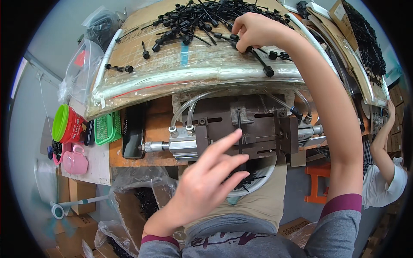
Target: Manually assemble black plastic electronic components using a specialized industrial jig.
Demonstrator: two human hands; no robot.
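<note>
My right hand is closed at the near right of a pile of black knobbed rods. Between its fingers is a black rod with a knobbed end, pointing down toward the near edge of the cardboard. My left hand has its fingers apart over the front of a dark metal fixture. A thin black rod lies front to back in the fixture's middle, beside the index fingertip. I cannot tell whether the finger touches it.
Air cylinders with clear tubes flank the fixture. A white round tray holding black pieces is on my lap. At left are a green basket, a pink cup and a black tray. Another person's arm is at right.
</note>
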